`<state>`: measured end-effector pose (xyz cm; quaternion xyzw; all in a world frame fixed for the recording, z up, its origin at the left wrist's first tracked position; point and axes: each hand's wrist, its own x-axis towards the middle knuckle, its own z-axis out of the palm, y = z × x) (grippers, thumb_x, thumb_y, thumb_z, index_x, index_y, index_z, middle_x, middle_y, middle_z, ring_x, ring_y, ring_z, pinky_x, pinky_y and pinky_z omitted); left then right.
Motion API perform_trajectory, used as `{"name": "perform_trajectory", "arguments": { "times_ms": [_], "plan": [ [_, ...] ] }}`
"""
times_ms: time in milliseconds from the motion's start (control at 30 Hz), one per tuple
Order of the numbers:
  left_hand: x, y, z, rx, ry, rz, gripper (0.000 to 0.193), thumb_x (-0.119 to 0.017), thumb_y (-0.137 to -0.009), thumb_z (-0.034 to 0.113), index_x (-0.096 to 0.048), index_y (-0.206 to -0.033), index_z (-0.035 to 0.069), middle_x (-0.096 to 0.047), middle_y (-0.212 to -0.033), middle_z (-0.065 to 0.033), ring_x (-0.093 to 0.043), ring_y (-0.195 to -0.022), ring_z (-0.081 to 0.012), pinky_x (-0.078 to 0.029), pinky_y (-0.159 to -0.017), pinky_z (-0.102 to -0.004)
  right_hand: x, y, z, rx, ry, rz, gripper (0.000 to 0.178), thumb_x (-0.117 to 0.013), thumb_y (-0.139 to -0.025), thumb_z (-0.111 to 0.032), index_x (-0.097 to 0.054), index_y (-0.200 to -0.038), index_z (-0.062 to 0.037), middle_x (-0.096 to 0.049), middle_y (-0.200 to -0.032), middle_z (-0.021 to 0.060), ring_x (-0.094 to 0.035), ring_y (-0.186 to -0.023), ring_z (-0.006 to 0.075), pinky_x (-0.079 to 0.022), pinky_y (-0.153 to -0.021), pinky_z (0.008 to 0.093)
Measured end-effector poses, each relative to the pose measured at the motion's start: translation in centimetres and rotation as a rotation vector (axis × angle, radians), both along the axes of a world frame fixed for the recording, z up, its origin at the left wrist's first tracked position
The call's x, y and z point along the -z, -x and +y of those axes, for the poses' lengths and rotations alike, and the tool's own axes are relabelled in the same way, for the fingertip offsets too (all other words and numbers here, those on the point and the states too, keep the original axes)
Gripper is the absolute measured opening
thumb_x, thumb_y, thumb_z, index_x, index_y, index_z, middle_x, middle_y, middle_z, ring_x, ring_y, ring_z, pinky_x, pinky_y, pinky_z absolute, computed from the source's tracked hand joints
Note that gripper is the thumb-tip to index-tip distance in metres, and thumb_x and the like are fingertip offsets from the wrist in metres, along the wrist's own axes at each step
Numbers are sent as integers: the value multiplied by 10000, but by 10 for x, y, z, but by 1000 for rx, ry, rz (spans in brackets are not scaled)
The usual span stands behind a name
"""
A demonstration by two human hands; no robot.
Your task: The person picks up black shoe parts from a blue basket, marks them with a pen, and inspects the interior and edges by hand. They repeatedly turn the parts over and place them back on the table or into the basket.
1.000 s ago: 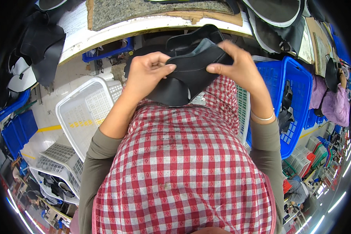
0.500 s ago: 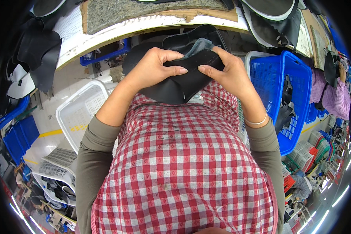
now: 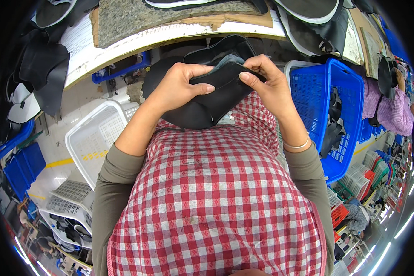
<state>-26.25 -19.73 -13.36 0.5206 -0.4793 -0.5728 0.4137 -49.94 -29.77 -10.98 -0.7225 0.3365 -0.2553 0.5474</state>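
Note:
Before my chest I hold a black leather shoe upper (image 3: 214, 99), with a line of stitching and a grey-blue lining edge (image 3: 229, 60) along its top. My left hand (image 3: 180, 86) grips its left side, thumb on the near face and fingers mostly hidden behind. At the upper right corner, my right hand (image 3: 270, 83) pinches the edge between thumb and bent fingers. More black leather (image 3: 223, 46) shows just behind, close to the bench edge; whether it joins the held piece I cannot tell. The lower part of the upper hangs over my checked apron (image 3: 216, 170).
Ahead runs a white bench (image 3: 124, 51) bearing a rough stone slab (image 3: 170, 18). Black leather pieces (image 3: 43, 69) hang at its left. A white basket (image 3: 96, 138) stands left, a blue basket (image 3: 349, 115) with black pieces right. Another person's checked sleeve (image 3: 393, 115) shows far right.
My right fingers have curled in and now pinch the upper's top edge. The lining fold has flattened, and the held piece has tipped slightly. The view has shifted a little.

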Motion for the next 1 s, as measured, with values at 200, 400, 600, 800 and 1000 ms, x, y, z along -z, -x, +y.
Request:
{"name": "perform_trajectory", "arguments": {
  "times_ms": [200, 400, 600, 800, 1000],
  "plan": [
    [1, -3, 1, 19, -15, -16, 461, -793, -851, -24, -706, -1304, -9, -763, -1187, -93, -677, -1051, -116, -544, -956, -284, -6, 0, -3, -27, -128, 35, 174, -777, -933, -65, -650, -1042, -14, -679, -945, 18, -636, -912, 94, -528, -871, 268],
    [5, -4, 5, 31, 11, -47, 455, -801, -861, -6, -703, -1305, -15, -763, -1186, -91, -673, -1063, -118, -540, -972, -287, -7, 2, -5, 13, -157, 55, 213, -787, -929, -85, -668, -1085, -3, -687, -943, 33, -648, -902, 106, -531, -847, 277],
    [-8, -3, -4, 44, -4, -119, 349, -786, -891, 31, -729, -1231, -22, -772, -1067, -57, -672, -967, -96, -554, -890, -279, -4, -4, 6, 64, 268, 155, 191, -788, -915, -137, -696, -1038, -23, -674, -929, 96, -688, -849, 232, -538, -761, 344],
    [-25, 12, -22, -20, 99, -18, 108, -791, -904, 69, -718, -953, 7, -596, -761, 73, -464, -696, -4, -399, -613, -219, -5, -7, 10, 68, 448, 204, 267, -815, -886, -187, -697, -1053, -15, -668, -930, 128, -684, -844, 327, -537, -738, 395],
    [-34, 4, -37, 81, -86, -81, 117, -795, -910, 85, -720, -970, 18, -639, -825, 77, -546, -741, 0, -456, -670, -199, -7, -5, -2, -29, 65, 299, 429, -879, -824, -264, -728, -1111, 17, -723, -1033, 137, -718, -938, 288, -549, -822, 390]
  ]
}}
